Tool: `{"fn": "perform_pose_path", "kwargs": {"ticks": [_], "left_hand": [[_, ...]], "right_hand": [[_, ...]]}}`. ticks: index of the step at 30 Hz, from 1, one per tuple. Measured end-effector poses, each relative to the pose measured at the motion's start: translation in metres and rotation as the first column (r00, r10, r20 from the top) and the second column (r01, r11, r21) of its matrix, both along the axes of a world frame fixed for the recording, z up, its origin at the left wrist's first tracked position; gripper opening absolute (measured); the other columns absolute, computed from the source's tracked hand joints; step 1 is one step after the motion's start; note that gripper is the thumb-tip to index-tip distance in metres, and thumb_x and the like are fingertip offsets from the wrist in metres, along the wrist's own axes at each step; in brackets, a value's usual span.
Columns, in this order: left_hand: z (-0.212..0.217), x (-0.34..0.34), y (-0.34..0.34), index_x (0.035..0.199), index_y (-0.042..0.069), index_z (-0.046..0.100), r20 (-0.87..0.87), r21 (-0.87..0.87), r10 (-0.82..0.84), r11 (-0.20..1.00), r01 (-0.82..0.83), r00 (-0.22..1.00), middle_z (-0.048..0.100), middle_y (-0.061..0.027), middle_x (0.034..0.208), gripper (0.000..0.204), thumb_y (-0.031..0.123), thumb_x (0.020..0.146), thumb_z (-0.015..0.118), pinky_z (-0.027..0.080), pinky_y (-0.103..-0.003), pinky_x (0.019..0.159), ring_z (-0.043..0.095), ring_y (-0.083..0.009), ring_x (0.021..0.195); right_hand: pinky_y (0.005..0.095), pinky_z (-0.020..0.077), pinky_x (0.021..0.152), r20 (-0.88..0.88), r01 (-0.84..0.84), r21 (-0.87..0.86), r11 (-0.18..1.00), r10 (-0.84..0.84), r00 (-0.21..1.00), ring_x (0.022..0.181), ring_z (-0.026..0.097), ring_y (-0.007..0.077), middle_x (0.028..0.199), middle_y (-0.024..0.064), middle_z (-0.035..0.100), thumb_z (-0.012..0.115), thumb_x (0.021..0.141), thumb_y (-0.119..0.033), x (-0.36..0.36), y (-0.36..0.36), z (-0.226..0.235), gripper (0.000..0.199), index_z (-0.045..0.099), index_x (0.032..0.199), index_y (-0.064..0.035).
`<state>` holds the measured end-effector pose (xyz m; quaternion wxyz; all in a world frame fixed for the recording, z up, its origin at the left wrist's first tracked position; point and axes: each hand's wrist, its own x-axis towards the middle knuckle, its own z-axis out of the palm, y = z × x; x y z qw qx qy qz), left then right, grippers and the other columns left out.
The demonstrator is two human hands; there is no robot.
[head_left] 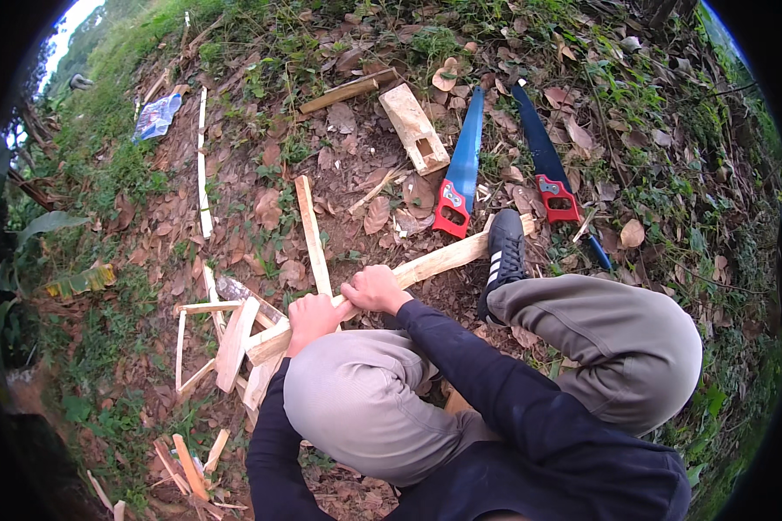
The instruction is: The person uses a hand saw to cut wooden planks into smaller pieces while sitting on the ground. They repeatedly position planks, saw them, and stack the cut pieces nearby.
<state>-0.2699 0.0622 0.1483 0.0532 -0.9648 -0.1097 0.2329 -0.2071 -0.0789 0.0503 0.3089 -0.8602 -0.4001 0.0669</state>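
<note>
Leaf-strewn ground [243, 174] with patches of green plants surrounds a seated person. One pale wooden beam [447, 258] slants past the front of the left knee [339, 395], its right end reaching a dark striped shoe [506, 260] that covers part of it. Left hand [311, 321]: knuckles up, fingers curled over the beam, forearm rising from the lower edge and partly hidden by the knee. Right hand [375, 289]: closed on the beam just beside the left, back of the hand upward, with the dark-sleeved forearm [469, 352] crossing from the lower right. Fingertips are hidden beneath the wood, so the exact grip is uncertain. Beyond lie a notched block [411, 122], a blue-bladed saw [467, 152] and a darker saw [540, 143], both red-handled.
</note>
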Motion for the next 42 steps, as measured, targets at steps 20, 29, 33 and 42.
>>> {"fn": "perform_pose_path", "kwargs": {"ticks": [20,29,33,42], "left_hand": [[-0.094,-0.045,0.047,0.109,0.006,0.058,0.196,0.240,-0.359,0.920,0.311,0.912,0.062,-0.0104,0.101,0.053,0.047,0.080,0.074,0.053,-0.048,0.075,0.066,-0.0326,0.098],[0.010,0.013,0.046,0.102,0.001,0.073,-0.037,-0.442,-0.088,0.895,0.063,0.995,0.071,-0.0174,0.099,0.037,0.028,0.077,0.077,0.054,-0.042,0.078,0.069,-0.0373,0.088],[0.042,0.048,0.043,0.104,0.006,0.077,-0.275,-0.503,-0.031,0.857,-0.116,0.961,0.075,-0.0151,0.082,0.045,0.042,0.078,0.080,0.054,-0.036,0.070,0.070,-0.0204,0.069],[-0.014,0.012,0.070,0.098,-0.001,0.075,-0.442,-0.392,0.114,0.868,-0.306,0.890,0.074,-0.0116,0.080,0.062,0.059,0.088,0.066,0.052,-0.038,0.074,0.069,-0.0214,0.073]], "right_hand": [[0.0516,0.0527,0.060,-0.184,-0.072,-0.088,0.994,0.055,0.981,0.064,0.068,0.0408,0.071,0.0213,0.069,0.038,0.101,-0.060,0.003,0.016,-0.027,0.067,0.072,0.084,-0.0050],[0.0501,0.0543,0.075,-0.023,-0.152,-0.137,0.979,0.151,0.988,0.086,0.073,0.0319,0.093,0.0123,0.071,0.064,0.086,-0.061,-0.002,-0.003,-0.005,0.054,0.065,0.112,-0.0128],[0.0437,0.0581,0.066,-0.031,-0.143,-0.077,0.987,0.141,0.990,0.074,0.073,0.0344,0.073,0.0157,0.071,0.069,0.075,-0.071,0.021,-0.010,-0.005,0.064,0.076,0.089,-0.0091],[0.0440,0.0564,0.060,-0.119,-0.129,-0.117,0.985,0.115,0.986,0.065,0.071,0.0358,0.063,0.0202,0.067,0.049,0.085,-0.081,0.023,0.007,0.006,0.085,0.072,0.065,-0.0018]]}}
